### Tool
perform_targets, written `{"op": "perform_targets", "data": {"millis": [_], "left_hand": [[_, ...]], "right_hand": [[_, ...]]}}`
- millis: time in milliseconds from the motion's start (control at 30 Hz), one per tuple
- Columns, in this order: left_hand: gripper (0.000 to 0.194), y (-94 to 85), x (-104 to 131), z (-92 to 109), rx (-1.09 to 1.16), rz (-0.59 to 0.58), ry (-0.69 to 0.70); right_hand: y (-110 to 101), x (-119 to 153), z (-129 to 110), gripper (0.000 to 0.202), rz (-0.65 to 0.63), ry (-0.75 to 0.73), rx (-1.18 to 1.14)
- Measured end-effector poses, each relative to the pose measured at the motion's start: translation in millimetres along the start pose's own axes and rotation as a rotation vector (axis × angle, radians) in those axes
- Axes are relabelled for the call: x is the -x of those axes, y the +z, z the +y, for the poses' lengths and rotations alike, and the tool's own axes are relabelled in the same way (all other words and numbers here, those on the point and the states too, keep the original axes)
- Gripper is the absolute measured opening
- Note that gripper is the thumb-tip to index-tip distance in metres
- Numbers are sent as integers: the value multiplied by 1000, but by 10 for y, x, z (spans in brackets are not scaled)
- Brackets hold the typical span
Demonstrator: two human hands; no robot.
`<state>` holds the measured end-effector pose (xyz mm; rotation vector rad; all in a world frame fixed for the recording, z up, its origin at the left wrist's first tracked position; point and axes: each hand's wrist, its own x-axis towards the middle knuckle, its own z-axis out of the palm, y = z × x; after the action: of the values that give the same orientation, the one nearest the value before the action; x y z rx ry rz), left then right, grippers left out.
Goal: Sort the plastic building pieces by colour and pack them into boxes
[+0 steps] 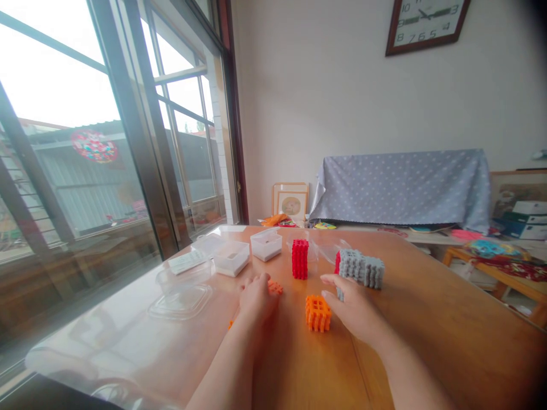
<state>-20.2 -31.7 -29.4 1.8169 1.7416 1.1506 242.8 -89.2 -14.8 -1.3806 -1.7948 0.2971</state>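
My left hand (258, 296) is low over the table, its bent fingers closed on flat orange building pieces (276, 287); the fingertips are partly hidden. More orange shows beside my left forearm. My right hand (348, 299) is stretched out with thumb and fingers apart, holding nothing. Just left of it stands an orange block of interlocked pieces (318, 313). Behind my right fingers is a grey block of the same kind (361, 267), with a bit of red at its left end. A tall red block (299, 259) stands upright farther back, between my hands.
Two clear plastic boxes (231, 259) stand at the back left of the wooden table (427, 319). Near them lie a transparent lid (182, 302) and a paper slip (187, 262). Clear plastic covers the table's left side, by the window. A polka-dot cloth (401, 188) hangs behind the table.
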Motion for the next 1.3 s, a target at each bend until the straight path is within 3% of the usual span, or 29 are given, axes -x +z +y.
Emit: {"op": "perform_targets", "data": {"millis": [200, 400, 567, 667, 800, 867, 967, 1100, 1200, 1300], "left_hand": [[52, 10, 202, 377, 263, -10, 404], [54, 13, 488, 628, 406, -171, 509], [61, 41, 544, 688, 551, -205, 448], [50, 103, 516, 666, 584, -189, 382], [27, 197, 484, 650, 811, -341, 194], [28, 215, 474, 667, 923, -413, 124], [31, 195, 460, 699, 980, -420, 65], [29, 140, 432, 708, 984, -393, 13], [26, 121, 407, 687, 962, -378, -26], [21, 118, 388, 651, 949, -405, -43]], "right_hand": [[27, -13, -67, 39, 61, 22, -223], [-27, 11, -275, 52, 9, 165, -615], [-48, 36, -369, 40, -8, 236, -788], [-44, 28, -353, 34, 41, 274, -846], [-41, 16, -371, 37, 60, 309, -882], [-39, 25, -412, 37, 48, 312, -882], [-29, 47, -461, 35, 17, 308, -869], [-6, 50, -418, 31, -40, 279, -779], [-5, 39, -345, 31, 17, 196, -598], [-31, 49, -321, 51, 52, 49, -361]]}}
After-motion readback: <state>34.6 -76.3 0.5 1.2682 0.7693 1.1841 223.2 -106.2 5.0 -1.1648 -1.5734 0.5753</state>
